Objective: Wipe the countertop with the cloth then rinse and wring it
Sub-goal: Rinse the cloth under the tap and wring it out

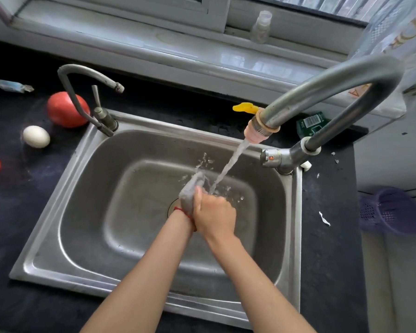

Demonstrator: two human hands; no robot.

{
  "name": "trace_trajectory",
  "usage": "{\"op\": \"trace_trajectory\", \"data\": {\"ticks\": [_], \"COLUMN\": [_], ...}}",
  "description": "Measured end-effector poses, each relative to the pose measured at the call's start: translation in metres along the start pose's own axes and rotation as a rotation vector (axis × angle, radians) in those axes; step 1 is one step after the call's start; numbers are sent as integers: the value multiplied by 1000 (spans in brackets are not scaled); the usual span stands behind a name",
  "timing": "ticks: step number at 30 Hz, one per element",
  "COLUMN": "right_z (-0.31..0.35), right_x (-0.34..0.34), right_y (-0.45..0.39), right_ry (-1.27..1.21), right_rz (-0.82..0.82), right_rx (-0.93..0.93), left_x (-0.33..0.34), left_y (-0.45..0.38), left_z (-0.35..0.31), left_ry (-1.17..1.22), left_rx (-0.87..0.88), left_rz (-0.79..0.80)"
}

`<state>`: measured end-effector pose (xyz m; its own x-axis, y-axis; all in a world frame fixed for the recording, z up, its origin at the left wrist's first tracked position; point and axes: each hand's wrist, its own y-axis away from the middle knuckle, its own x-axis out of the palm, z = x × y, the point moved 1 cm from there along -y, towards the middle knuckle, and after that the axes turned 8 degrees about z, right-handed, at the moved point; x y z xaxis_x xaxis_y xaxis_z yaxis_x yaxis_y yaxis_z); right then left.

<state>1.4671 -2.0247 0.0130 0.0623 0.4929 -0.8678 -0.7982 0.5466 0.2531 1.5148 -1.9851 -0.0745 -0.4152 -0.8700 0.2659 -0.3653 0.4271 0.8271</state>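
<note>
A window (216,10) with a pale frame runs along the far edge of the dark tabletop (22,212), above a white sill (135,42). Daylight falls through it. A clear bottle (261,26) stands on the sill by the frame.

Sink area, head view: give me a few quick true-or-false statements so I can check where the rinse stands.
1. Water is running from the large faucet on the right. True.
2. The cloth lies spread flat on the countertop. False: it is bunched in both hands over the sink.
3. The right hand is wrapped around the cloth. True.
4. The small faucet at the sink's back left corner is also running. False: no water comes from it.
5. An egg and a tomato sit inside the basin. False: both rest on the dark countertop left of the sink.
6. The left hand is mostly hidden behind the right. True.
</note>
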Motion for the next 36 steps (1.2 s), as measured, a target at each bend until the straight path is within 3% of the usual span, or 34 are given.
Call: {"op": "trace_trajectory", "data": {"ticks": [2, 6, 10, 12, 14, 17, 21, 26, 31, 36], "right_z": [-3, -25, -48, -64, -76, -77, -71, -66, -60, -52], "right_x": [-1, -14, -9, -22, -46, -76, -78, -91, -100, -78], "right_y": [-1, -44, -45, -36, -34, -42, -37, -53, -56, -33], "right_ry": [-10, -109, -411, -351, -356, -611, -1163, -1450, -1137, -1046], "right_rz": [-11, 74, 99, 19, -149, -155, -36, -119, -209, -183], "right_rx": [3, 239, 531, 485, 315, 133, 182, 309, 165, 181], "left_x": [-1, 29, 24, 15, 8, 8, 16, 6, -4, 1], "left_y": [4, 25, 31, 34, 33, 34, 40, 52, 76, 98], "left_z": [3, -19, -16, -11, -11, -14, -17, -25, -38, -49], "left_ry": [63, 281, 354, 343, 334, 295, 270, 139, -71, -207], "left_rx": [-28, 91, 118, 114, 92, 108, 139, 267, 377, 423], "left_rz": [-18, 179, 112, 75, 40, -11, 66, 120, 103, 178]}}
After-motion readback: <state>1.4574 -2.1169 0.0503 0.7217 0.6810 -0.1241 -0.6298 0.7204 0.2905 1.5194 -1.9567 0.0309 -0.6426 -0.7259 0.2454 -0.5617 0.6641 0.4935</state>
